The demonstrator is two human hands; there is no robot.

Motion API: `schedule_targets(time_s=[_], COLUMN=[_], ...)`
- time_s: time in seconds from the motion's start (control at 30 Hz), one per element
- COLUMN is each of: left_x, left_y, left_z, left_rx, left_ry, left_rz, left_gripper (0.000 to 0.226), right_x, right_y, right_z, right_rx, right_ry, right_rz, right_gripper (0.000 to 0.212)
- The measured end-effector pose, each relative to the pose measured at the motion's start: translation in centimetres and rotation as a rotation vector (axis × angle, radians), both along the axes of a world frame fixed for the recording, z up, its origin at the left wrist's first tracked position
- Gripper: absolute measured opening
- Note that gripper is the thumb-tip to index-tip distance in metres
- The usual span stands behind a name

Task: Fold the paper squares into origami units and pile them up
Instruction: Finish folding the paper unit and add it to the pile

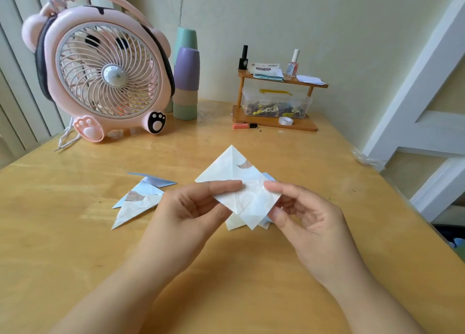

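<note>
Both forearms entered from the bottom edge and met above the wooden table [75, 233]. Left hand [186, 212] pinched the left edge of a partly folded paper square [226, 172] between thumb and forefinger. Right hand [309, 215] pinched the right corner of the same sheet, thumb on top and remaining fingers curled beneath. That sheet was held just above the table, its upper point directed away from the person and one flap folded down at the lower right. More paper [232, 224] showed directly below the held sheet; how many sheets it comprised could not be determined.

To the left, on the table, lay a loose group of folded units [137, 202], pale blue and white, overlapping one another.

At the far left of the table stood a pink animal-shaped fan [100, 66]. Beside it stood stacked cups [186, 81]. A small wooden shelf [276, 102] at the far edge carried bottles, a sticky-note pack and a clear plastic box.
</note>
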State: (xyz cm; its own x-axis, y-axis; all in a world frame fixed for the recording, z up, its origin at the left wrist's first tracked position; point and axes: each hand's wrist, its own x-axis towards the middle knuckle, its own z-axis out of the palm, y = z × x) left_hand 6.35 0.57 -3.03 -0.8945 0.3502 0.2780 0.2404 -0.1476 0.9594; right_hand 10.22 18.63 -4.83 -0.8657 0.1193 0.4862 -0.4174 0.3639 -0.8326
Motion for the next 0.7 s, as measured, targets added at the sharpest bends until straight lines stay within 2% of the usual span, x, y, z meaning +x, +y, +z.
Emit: schedule_targets(time_s=[0.07,0.17,0.23,0.33,0.43,0.6,0.7], left_x=[0.1,0.2,0.1,-0.2,-0.3,0.0,0.1], left_y=[0.0,0.0,0.0,0.1,0.4,0.9,1.0], left_z=[0.1,0.2,0.2,-0.2,-0.7,-0.8,-0.7], left_rx=[0.027,0.080,0.077,0.102,0.123,0.173,0.194], left_ry=[-0.008,-0.031,-0.031,-0.075,-0.146,-0.214,-0.253], left_rz=[-0.034,-0.075,-0.060,-0.026,0.005,0.067,0.078], left_gripper=[0.029,0.022,0.019,0.013,0.024,0.036,0.037], right_x=[0.2,0.5,0.6,0.6,0.5,0.4,0.4], right_y=[-0.1,-0.2,-0.4,-0.7,-1.1,-1.5,-1.7], right_z=[0.2,0.8,1.3,1.5,1.4,1.4,1.5], right_rx=[-0.057,-0.173,-0.249,-0.287,-0.348,-0.431,-0.450], right_ry=[-0.018,-0.036,-0.042,-0.060,-0.117,-0.164,-0.180], right_rz=[0.045,0.099,0.093,0.069,0.036,-0.028,-0.039], right_gripper=[0.023,0.026,0.016,0.013,0.009,0.015,0.015])
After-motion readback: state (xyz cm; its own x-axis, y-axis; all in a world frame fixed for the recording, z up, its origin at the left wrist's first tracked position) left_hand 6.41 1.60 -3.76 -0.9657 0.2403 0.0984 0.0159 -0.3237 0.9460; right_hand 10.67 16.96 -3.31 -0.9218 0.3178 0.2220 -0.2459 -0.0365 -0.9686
